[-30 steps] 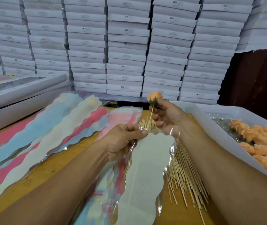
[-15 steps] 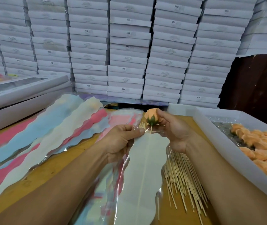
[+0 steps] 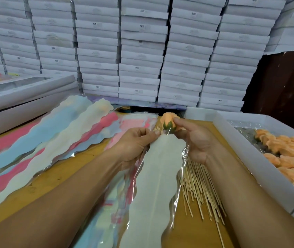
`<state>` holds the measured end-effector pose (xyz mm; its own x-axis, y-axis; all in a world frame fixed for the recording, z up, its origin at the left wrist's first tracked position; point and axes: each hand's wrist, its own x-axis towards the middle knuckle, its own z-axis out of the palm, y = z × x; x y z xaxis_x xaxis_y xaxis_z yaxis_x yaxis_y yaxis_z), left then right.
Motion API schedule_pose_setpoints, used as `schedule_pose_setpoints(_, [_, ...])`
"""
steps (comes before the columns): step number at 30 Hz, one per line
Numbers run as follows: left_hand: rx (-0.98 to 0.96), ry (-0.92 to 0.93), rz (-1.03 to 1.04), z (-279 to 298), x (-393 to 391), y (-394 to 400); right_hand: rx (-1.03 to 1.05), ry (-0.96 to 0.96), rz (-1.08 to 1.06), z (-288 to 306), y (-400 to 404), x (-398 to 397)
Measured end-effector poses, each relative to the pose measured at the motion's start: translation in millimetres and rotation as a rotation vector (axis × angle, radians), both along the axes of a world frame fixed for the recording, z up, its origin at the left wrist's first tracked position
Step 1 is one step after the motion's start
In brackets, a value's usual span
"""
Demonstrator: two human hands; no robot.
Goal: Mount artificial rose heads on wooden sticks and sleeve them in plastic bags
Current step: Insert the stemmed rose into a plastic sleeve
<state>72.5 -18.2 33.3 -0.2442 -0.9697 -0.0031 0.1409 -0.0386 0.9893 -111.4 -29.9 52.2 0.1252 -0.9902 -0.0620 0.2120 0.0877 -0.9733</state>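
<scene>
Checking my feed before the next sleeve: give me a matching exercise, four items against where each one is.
Items:
1. orange rose head
2. white sleeve
3. loose wooden sticks
4. spare orange rose heads

Places:
A. in the white tray at right
B. piled on the table under the right wrist
C. pinched by the left hand
D. held by the right hand

Pairs: 1-D, 2-C, 3-B, 4-A

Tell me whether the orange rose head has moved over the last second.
Yes. The rose head in the right hand has come down toward the mouth of the white sleeve, its stick sliding deeper in; judged against the loose sticks.
</scene>
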Motion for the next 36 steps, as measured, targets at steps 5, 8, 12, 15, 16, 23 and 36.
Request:
schedule_pose_setpoints(5, [0.034,-0.008,0.008,-1.8,-4.8,1.4,-0.089,0.123,-0.032,-0.9,4.2,0.8])
schedule_pose_setpoints(8, [0.067,-0.013,-0.042,-4.6,-4.2,-0.2,-0.076,0.141,-0.038,-2.7,6.3,1.6])
schedule_pose_setpoints(12, [0.117,-0.011,-0.122,-1.6,-3.7,0.5,-0.102,0.174,0.010,-2.4,8.2,3.0])
schedule_pose_setpoints(15, [0.180,0.071,-0.293,-0.8,0.9,2.0,-0.086,0.185,-0.026,-4.2,7.0,3.0])
schedule_pose_setpoints(16, [0.194,0.092,-0.357,-0.8,3.0,1.9,-0.079,0.184,-0.026,-4.2,7.0,2.9])
schedule_pose_setpoints(23, [0.186,0.073,-0.416,-1.8,5.0,-1.4,-0.081,0.161,-0.051,-4.8,5.4,0.7])
schedule_pose_setpoints(36, [0.139,0.050,-0.299,1.1,2.5,1.7,-0.091,0.228,-0.053,-11.0,2.2,-0.5])
